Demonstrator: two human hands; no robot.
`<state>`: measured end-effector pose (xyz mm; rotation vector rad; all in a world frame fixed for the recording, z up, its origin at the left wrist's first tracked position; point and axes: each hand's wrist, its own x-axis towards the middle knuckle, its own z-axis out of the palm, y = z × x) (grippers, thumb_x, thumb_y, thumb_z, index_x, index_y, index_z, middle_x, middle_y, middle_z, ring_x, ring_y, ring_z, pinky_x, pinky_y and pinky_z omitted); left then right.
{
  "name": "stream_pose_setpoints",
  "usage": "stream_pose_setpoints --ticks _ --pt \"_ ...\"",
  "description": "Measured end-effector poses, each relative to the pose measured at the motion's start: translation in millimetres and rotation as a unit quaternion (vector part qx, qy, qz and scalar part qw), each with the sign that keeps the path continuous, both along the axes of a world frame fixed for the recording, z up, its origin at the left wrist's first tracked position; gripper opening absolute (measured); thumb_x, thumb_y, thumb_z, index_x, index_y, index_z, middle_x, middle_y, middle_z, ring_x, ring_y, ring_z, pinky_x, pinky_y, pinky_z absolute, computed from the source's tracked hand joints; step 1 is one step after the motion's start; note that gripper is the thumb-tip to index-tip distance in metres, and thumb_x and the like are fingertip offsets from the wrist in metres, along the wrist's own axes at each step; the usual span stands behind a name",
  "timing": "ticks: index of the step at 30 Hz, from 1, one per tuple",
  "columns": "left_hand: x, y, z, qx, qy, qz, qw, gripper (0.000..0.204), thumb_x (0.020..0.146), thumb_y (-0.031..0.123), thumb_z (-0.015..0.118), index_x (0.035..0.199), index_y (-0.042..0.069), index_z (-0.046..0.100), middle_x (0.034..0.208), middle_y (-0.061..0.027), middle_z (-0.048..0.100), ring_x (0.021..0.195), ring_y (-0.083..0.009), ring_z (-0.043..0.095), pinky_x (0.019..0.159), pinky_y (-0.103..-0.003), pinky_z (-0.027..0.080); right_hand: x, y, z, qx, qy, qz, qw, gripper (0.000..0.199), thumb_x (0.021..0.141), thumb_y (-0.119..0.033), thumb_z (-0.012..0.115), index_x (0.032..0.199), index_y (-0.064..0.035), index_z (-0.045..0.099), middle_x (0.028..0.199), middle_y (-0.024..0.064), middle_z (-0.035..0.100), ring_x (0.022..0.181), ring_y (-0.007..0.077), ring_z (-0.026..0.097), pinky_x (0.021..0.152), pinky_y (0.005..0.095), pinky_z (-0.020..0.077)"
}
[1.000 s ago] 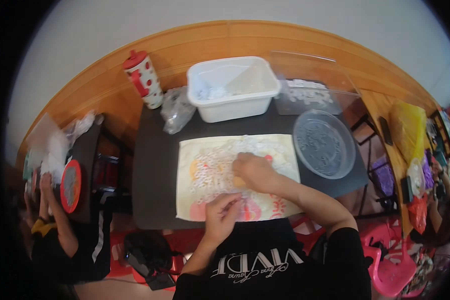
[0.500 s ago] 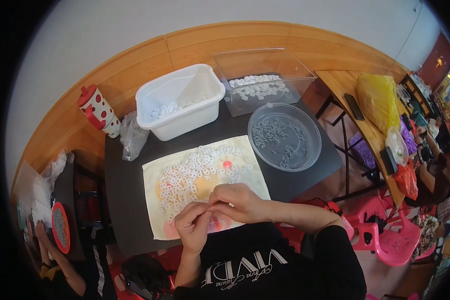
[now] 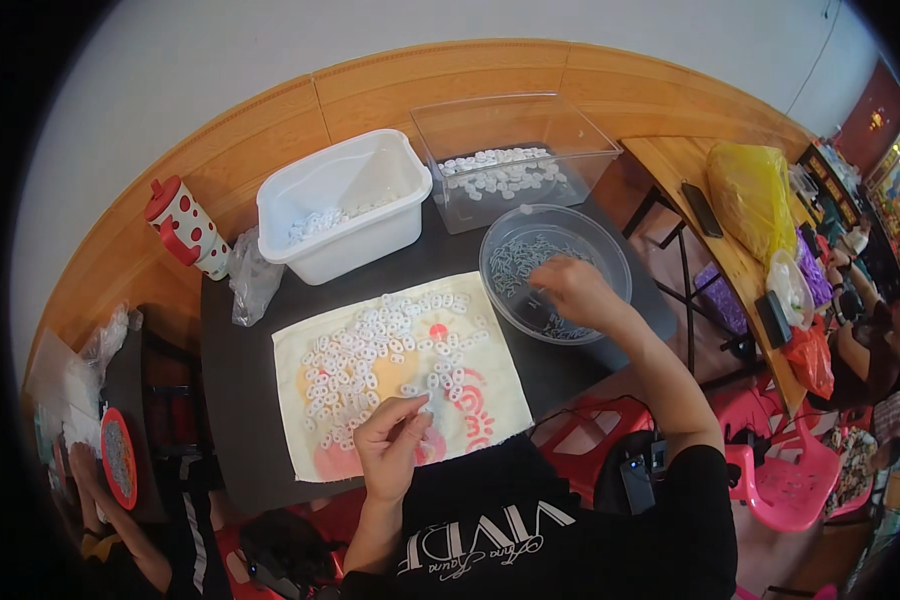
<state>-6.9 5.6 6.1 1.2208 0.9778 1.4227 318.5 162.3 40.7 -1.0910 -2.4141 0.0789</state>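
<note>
A: Pale wall (image 3: 420,28) and wood panelling (image 3: 270,115) curve across the top of the frame, and the dark bench (image 3: 238,400) fills the middle. Where are the hands?

B: The right hand (image 3: 573,292) is over the round clear tub (image 3: 625,290), right of centre. The left hand (image 3: 390,450) hangs low in the centre, over the bottom edge of the printed cloth (image 3: 500,395).

A: How do the fingers stand?

B: On the left, thumb and forefinger come together, seemingly pinched on a small white piece (image 3: 426,407). On the right they are bunched and point down and to the left; I can't tell whether they have hold of anything.

A: And the grey metal pieces (image 3: 515,265)?

B: Inside the tub, below the right fingers and spreading toward the upper left. They're slender, and their long axes run every which way. The right hand is plainly the nearer; the left is well apart from them, toward the lower left.

A: The other white pieces (image 3: 342,375)?

B: Strewn over the cloth, up and left of the left hand. More pale ones lie in the white basin (image 3: 410,215), upper centre, and the clear box (image 3: 595,165) beside it.
</note>
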Motion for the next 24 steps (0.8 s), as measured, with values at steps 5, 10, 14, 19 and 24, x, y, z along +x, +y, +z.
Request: stream_pose_setpoints --ticks 5,10,14,19,24 --pt "-2 -5 -4 -0.054 -0.06 -0.008 0.997 0.02 0.088 -0.008 0.065 0.108 -0.004 0.067 0.087 -0.0119 0.072 0.068 -0.0117 0.065 0.059 -0.022 0.05 -15 1 1 0.059 -0.174 0.039 0.982 0.008 0.074 -0.005 0.061 0.082 -0.0051 0.059 0.077 0.0137 0.065 0.085 0.0326 0.066 0.075 0.0434 0.0518" --pt "-1 -4 -4 -0.112 -0.146 -0.017 0.983 0.013 0.091 -0.005 0.064 0.103 -0.003 0.066 0.09 -0.016 0.073 0.069 -0.0142 0.067 0.058 -0.023 0.052 -23 -3 8 0.071 -0.243 0.026 0.967 0.005 0.078 -0.01 0.059 0.082 -0.0054 0.059 0.08 0.0136 0.064 0.088 0.0319 0.066 0.079 0.0417 0.0524" --pt "5 0 -1 -0.126 -0.251 -0.059 0.958 0.013 0.093 -0.004 0.062 0.105 -0.002 0.066 0.096 -0.0146 0.073 0.077 -0.0164 0.069 0.065 -0.023 0.054 -6 3 -3 0.039 -0.182 -0.016 0.982 0.009 0.074 -0.003 0.061 0.084 -0.0032 0.059 0.09 0.0162 0.065 0.087 0.0351 0.065 0.077 0.0444 0.0529" --pt "-1 -2 -17 -0.105 -0.313 -0.068 0.941 0.016 0.094 -0.002 0.062 0.109 -0.002 0.067 0.099 -0.0113 0.072 0.084 -0.016 0.07 0.074 -0.024 0.056 -20 -14 19 -0.105 0.042 -0.023 0.993 0.011 0.081 0.004 0.06 0.09 -0.0002 0.062 0.089 0.014 0.061 0.084 0.0264 0.063 0.075 0.0347 0.0507" --pt "2 -5 -10 -0.095 -0.282 -0.026 0.954 0.021 0.093 -0.003 0.064 0.113 -0.002 0.069 0.095 -0.0094 0.072 0.082 -0.0147 0.069 0.074 -0.024 0.056 -98 -76 31 -0.29 0.411 0.119 0.856 0.014 0.088 0.009 0.057 0.097 0.0021 0.065 0.094 0.0061 0.059 0.088 0.0128 0.055 0.078 0.0253 0.0432"
